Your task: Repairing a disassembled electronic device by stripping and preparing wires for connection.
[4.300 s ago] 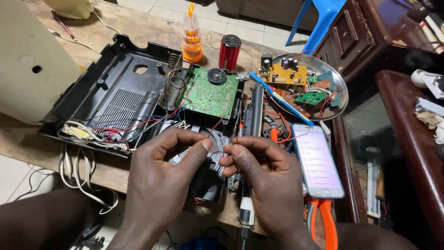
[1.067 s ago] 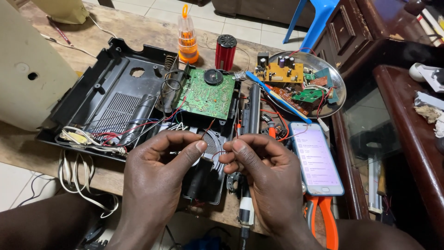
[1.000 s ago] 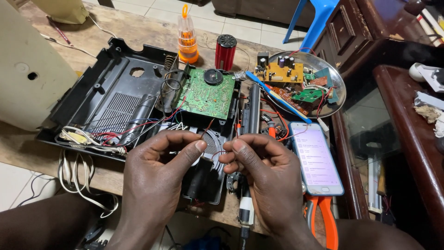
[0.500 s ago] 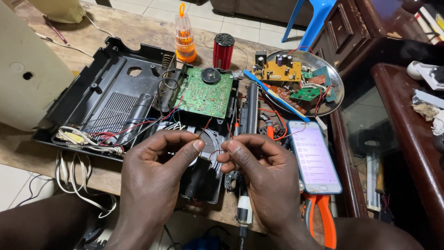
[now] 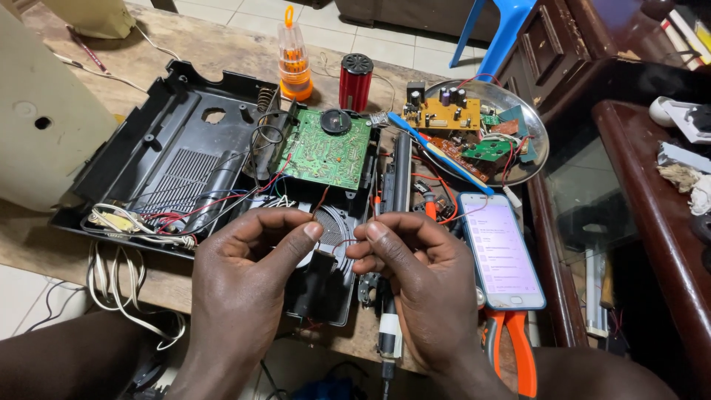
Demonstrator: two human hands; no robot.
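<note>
On a worn wooden tabletop [image 5: 222, 55] over pale floor tiles, a thin red wire [image 5: 342, 242] is pinched between the fingertips of the left hand [image 5: 244, 285] and the right hand [image 5: 422, 285], held close together above a round ribbed speaker [image 5: 335, 226]. Behind lies an open black plastic casing [image 5: 170, 148] with a green circuit board [image 5: 326, 150]; a lit phone [image 5: 500, 248] and orange-handled pliers [image 5: 518, 348] lie at right.

A thin red wire [image 5: 343, 242] (slightly curved) spans 2 pinching fingertips above the speaker.
</note>
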